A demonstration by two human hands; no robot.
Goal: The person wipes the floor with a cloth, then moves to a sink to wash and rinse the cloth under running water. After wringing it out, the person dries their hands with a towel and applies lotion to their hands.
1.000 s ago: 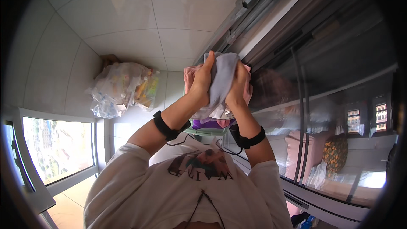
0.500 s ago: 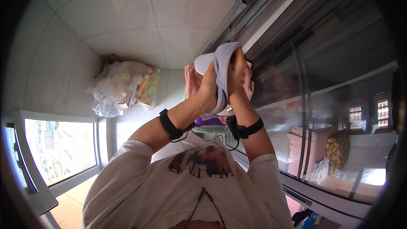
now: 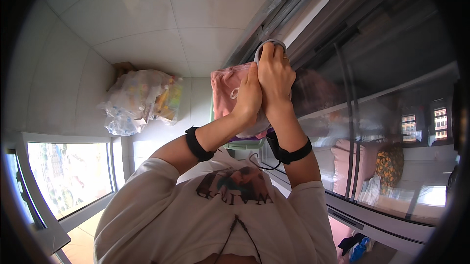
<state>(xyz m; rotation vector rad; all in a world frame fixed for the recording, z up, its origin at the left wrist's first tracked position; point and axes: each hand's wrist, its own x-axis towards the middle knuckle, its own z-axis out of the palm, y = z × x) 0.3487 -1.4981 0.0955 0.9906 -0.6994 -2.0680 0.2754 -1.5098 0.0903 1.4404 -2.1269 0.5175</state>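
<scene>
Both of my hands are together in the upper middle, pressed around a soft grey cloth item [image 3: 260, 50] with a thick curved rim. Its kind does not show, since my hands cover most of it. My right hand [image 3: 277, 75] curls its fingers over the rim. My left hand [image 3: 249, 95] presses flat against the near-left side, fingers close together. Just left of and under the hands lies a folded pink garment [image 3: 223, 90], on a pile of clothes in a light green basket [image 3: 245, 144].
Dark sliding glass doors [image 3: 382, 92] run along the right. A clear plastic bag [image 3: 142, 92] with packets sits at the left by the tiled wall [image 3: 132, 14]. A bright window [image 3: 71, 176] stands at lower left. Cables hang by my right wrist strap [image 3: 296, 152].
The grey item has been turned and squeezed narrower between my hands, which have moved closer together. My right hand now covers its top, and more of the pink garment shows.
</scene>
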